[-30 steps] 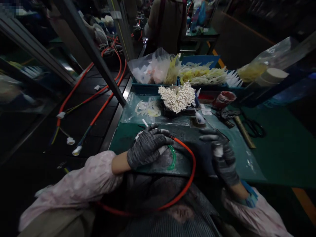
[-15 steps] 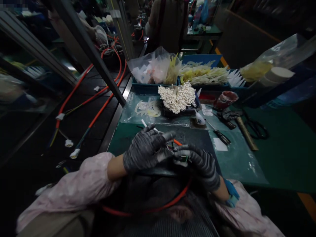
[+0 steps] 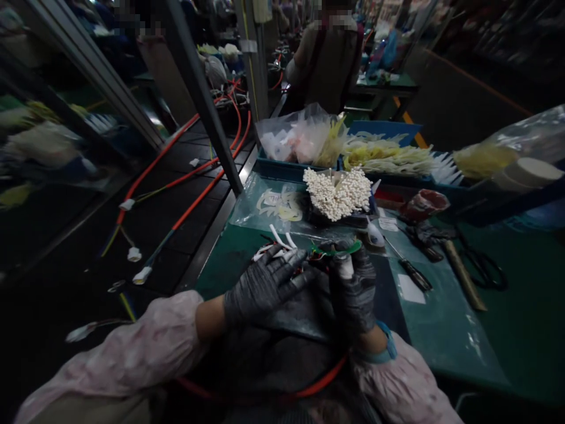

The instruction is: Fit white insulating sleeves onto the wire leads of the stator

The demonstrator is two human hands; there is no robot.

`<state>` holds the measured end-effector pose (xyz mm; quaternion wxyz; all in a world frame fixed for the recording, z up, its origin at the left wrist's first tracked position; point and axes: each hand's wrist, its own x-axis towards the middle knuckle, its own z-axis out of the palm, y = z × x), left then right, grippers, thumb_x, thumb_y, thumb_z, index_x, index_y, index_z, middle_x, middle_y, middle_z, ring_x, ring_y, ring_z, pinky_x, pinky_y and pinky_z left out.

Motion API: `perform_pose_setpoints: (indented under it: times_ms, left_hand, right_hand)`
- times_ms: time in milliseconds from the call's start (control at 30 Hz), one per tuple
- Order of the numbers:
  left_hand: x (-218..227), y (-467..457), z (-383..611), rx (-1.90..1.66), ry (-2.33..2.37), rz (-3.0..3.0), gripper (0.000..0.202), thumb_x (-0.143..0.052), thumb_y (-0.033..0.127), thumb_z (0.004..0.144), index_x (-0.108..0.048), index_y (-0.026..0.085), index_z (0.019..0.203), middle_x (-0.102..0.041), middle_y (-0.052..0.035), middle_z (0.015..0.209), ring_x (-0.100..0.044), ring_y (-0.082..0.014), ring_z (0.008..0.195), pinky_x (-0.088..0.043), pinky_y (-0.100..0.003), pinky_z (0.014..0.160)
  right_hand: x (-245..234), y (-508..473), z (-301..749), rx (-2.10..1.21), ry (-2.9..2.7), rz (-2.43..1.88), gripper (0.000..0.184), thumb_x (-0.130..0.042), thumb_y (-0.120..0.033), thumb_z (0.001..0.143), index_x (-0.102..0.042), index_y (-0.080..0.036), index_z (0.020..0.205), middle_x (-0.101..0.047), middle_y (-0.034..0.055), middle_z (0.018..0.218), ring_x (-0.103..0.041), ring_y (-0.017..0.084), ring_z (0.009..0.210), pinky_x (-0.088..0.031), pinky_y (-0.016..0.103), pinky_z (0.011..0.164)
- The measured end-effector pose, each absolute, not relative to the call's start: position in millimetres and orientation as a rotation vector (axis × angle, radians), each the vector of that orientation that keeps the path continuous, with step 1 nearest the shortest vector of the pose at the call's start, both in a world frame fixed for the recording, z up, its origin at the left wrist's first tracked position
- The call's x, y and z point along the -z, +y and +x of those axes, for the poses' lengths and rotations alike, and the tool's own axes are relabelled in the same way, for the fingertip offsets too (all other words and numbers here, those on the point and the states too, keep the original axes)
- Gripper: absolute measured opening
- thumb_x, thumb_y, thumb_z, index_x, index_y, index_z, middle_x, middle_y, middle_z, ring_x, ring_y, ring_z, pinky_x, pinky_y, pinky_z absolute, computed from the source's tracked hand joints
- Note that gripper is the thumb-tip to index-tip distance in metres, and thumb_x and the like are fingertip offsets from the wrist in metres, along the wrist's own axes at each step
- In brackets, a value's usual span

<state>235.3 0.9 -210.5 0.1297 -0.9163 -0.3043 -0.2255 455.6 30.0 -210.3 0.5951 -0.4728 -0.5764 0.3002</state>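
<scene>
My left hand (image 3: 265,285), in a dark grey glove, is closed over a bundle of white-sleeved wires (image 3: 279,237), whose ends poke out past the fingers. My right hand (image 3: 353,291), gloved alike and with a whitish wrap on one fingertip, pinches a green wire (image 3: 351,248) between thumb and fingers. Thin coloured strands lie between the two hands, too dark to sort out. An orange cable (image 3: 324,380) loops across my lap beneath the hands. Both hands are over the front of the green worktable (image 3: 216,253).
Behind the hands stands a box of white-tipped sticks (image 3: 339,191), with bins of yellowish sleeves (image 3: 388,154) beyond. A screwdriver (image 3: 412,271), a hammer (image 3: 463,274) and scissors (image 3: 485,265) lie right. Orange cables (image 3: 198,203) with white connectors run along the left; a co-worker (image 3: 329,59) is ahead.
My right hand has turned upward and raised the green wire into clear view. More white sleeve ends show beyond my left hand. The whole view has shifted, so the table appears lower and farther right.
</scene>
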Motion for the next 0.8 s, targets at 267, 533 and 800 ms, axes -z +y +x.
perform_pose_setpoints:
  times_ms: [267, 533, 800]
  left_hand:
    - [206, 87, 156, 0.702, -1.946, -2.576, 0.065, -0.023, 0.048, 0.116, -0.074, 0.014, 0.138, -0.079, -0.0161, 0.132, -0.076, -0.0271, 0.123, -0.06, -0.043, 0.111]
    - [242, 190, 170, 0.08, -2.216, -2.447, 0.04, -0.075, 0.04, 0.093, -0.085, 0.016, 0.122, -0.078, -0.016, 0.131, -0.075, -0.0349, 0.116, -0.059, -0.043, 0.104]
    - [242, 172, 176, -0.001, -2.045, -2.477, 0.033, -0.059, 0.031, 0.102, -0.082, 0.011, 0.115, -0.079, -0.0211, 0.123, -0.077, -0.0356, 0.108, -0.057, -0.044, 0.09]
  right_hand:
    - [239, 25, 447, -1.049, -1.563, -0.654, 0.03, -0.051, -0.055, 0.116, -0.067, -0.038, 0.135, -0.08, 0.0021, 0.103, -0.079, 0.022, 0.089, -0.07, 0.036, 0.084]
    - [229, 27, 451, -1.133, -1.871, -0.516, 0.033, -0.068, -0.043, 0.111, -0.072, -0.037, 0.143, -0.081, 0.0041, 0.133, -0.078, 0.026, 0.124, -0.064, 0.042, 0.111]
    - [236, 22, 451, -1.099, -1.766, -0.49, 0.036, -0.076, -0.038, 0.107, -0.073, -0.042, 0.143, -0.083, 0.0008, 0.126, -0.081, 0.024, 0.113, -0.067, 0.039, 0.102]
